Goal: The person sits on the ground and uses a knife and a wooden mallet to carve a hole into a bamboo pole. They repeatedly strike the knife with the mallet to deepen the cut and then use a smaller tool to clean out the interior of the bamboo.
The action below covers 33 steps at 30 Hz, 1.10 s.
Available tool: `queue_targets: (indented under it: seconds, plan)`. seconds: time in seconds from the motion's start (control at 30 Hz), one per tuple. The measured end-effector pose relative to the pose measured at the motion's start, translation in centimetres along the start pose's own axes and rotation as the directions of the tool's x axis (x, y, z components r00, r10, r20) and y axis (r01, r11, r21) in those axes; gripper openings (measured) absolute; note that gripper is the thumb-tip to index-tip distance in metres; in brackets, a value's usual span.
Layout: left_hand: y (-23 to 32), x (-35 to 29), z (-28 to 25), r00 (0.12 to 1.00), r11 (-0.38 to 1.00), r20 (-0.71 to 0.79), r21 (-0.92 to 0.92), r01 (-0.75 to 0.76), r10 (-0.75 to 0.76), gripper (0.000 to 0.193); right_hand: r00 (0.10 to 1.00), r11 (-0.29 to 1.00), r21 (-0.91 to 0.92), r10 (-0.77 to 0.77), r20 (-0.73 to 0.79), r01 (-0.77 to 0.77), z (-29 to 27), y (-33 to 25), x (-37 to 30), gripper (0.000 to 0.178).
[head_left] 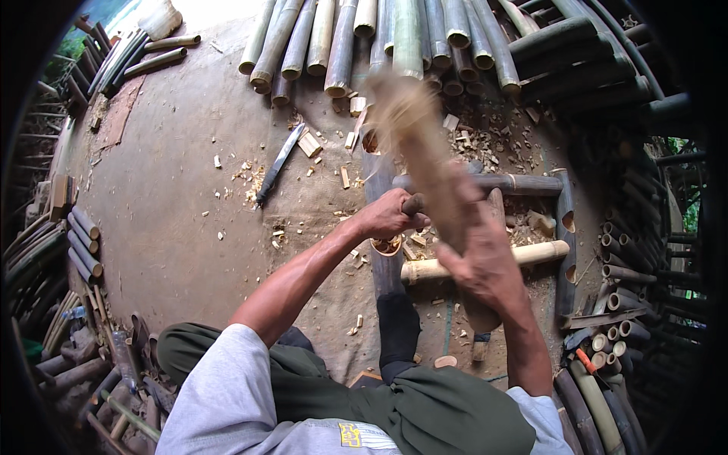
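My right hand (pixel 485 254) is wrapped round a thick wooden mallet (pixel 425 144), whose far end is smeared by motion. My left hand (pixel 388 215) is closed on a short dark tool handle (pixel 413 203); its working end is hidden. Below the left hand lies a dark bamboo pole (pixel 388 273) with cut openings, chips showing in the one beside my fist. A dark bamboo crosspiece (pixel 523 184) and a pale one (pixel 485 262) run right to another holed pole (pixel 566 227). My black-socked foot (pixel 398 330) rests on the near end of the first pole.
A knife (pixel 279 165) with a dark handle lies on the ground mat, left of the pole. Wood chips (pixel 485 148) are scattered around. Bamboo poles (pixel 341 53) are stacked at the far side, with more piles (pixel 618 334) at right and short lengths (pixel 83 241) at left.
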<state>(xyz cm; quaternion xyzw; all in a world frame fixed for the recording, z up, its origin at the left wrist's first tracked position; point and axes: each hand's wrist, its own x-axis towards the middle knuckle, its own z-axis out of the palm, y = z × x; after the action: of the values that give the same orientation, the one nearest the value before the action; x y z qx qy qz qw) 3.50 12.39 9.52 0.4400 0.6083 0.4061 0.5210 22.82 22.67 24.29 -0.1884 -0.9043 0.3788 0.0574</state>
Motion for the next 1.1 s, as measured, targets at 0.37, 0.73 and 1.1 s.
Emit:
queue_targets:
  seconds: [0.37,0.73,1.1]
  plan:
    - [-2.6,-3.7,15.2,0.799,0.861,-0.473,0.497,-0.105,0.371,0.022,0.986,0.909,0.387,0.165,0.002,-0.153,0.4,-0.5,-6.4,0.114]
    - [-3.8,-2.3,10.9,0.591,0.911,-0.694,0.299,-0.284,0.412,0.018,0.985,0.981,0.089,0.174,-0.012,-0.172,3.7,0.1,-9.9,0.116]
    - [-5.7,-4.7,1.6,0.144,0.453,-0.860,-0.391,-0.801,-0.489,0.030,0.979,0.949,0.306,0.019,0.203,-0.082,-1.2,-3.6,-1.9,0.113]
